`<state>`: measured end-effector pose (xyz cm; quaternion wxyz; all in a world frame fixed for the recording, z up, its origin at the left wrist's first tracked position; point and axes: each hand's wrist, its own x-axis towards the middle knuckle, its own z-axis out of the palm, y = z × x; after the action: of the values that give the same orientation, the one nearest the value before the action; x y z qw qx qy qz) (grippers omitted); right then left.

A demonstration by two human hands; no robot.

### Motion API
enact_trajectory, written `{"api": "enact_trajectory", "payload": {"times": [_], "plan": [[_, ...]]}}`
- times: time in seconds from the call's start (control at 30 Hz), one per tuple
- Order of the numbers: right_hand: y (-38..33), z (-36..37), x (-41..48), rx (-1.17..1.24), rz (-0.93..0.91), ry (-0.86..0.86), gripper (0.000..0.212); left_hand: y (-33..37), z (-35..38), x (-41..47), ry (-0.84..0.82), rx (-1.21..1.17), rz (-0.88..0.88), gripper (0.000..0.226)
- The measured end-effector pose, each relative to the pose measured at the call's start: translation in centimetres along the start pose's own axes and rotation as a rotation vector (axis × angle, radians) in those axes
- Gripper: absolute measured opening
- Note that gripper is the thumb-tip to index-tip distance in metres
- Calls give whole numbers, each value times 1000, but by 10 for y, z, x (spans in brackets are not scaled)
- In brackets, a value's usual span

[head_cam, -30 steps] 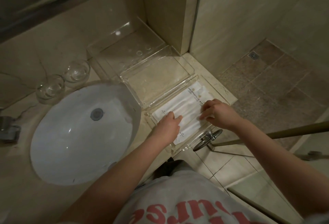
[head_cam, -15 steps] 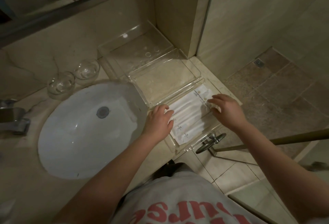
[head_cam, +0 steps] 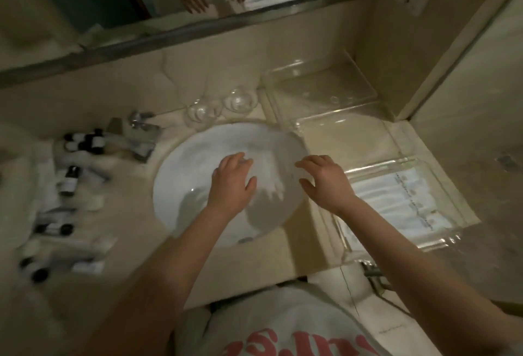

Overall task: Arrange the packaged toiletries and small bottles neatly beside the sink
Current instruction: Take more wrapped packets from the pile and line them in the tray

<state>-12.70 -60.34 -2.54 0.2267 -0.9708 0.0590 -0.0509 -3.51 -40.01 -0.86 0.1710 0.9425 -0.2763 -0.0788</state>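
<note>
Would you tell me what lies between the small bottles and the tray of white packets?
The head view shows the sink, with the left hand and right hand over it.

Blur smears the small bottles [head_cam: 68, 180] by the sink [head_cam: 181, 185] (labels unreadable), the white packets' [head_cam: 396, 202] print is too small to read, and my shirt's [head_cam: 283, 313] red lettering [head_cam: 266, 344] is cut off below.

A single head-worn camera looks steeply down from close above the sink [head_cam: 181, 185], facing the mirror [head_cam: 85, 1] behind it. The counter [head_cam: 127, 270] on both sides of the sink fits in view.
</note>
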Motion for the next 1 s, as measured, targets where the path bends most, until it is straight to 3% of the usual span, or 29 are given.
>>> {"api": "enact_trajectory", "payload": {"times": [0.23, 0.57, 0.8, 1.0], "plan": [[-121, 52, 51, 46, -176, -138, 38, -128, -43, -62, 79, 16, -324, 45], [-281, 154, 80, -4, -378, -559, 48, -284, -75, -174, 12, -15, -741, 44], [-380, 221, 99, -133, -378, -714, 61, -346, -91, -213, 8, 5, -808, 44], [-407, 256, 88, -303, -347, -615, 43, -363, -94, -206, -30, 44, -764, 45]]}}
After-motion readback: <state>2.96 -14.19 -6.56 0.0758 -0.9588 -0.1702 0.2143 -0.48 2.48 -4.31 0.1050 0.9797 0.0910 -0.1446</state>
